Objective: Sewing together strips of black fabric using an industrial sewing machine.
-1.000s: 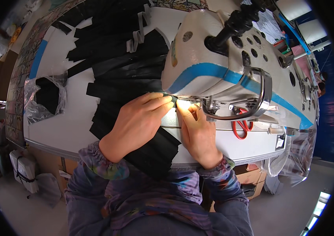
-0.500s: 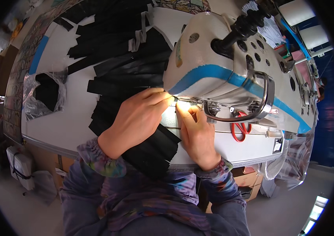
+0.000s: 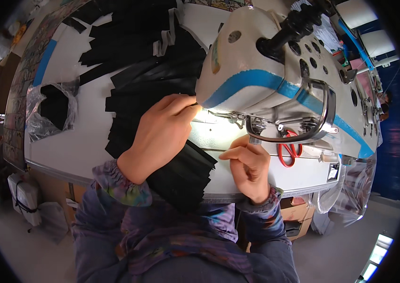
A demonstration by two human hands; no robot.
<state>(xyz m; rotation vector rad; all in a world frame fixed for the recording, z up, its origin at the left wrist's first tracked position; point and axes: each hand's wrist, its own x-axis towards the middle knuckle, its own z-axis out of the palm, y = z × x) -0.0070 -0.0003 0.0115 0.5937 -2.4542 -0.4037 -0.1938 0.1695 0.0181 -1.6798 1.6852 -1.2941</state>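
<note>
At the left edge of the sewing machine head (image 3: 242, 85), my left hand (image 3: 164, 129) is closed, thumb and fingers pinched on a bit of black fabric whose dark edge shows at the fingertips. The fingertips are partly hidden by the machine head. My right hand (image 3: 249, 167) is apart from it, in front of the lit needle plate (image 3: 209, 134), with its fingers curled in. Whatever the right fingers might hold is hidden. Long black fabric pieces (image 3: 148, 89) lie in a heap under and beyond my left forearm, and their ends (image 3: 185, 177) hang over the table's front edge.
Red-handled scissors (image 3: 288, 153) lie under the machine arm, right of my right hand. A clear plastic bag (image 3: 72, 111) with black material sits on the white table (image 3: 58, 151) at left. Grey strips (image 3: 166, 42) lie on the heap. White thread cones (image 3: 358, 14) stand at back right.
My right hand has drawn back from the needle area, toward me and right, and its fingers have curled. The left hand has shifted slightly left and up, still pinching at the machine head.
</note>
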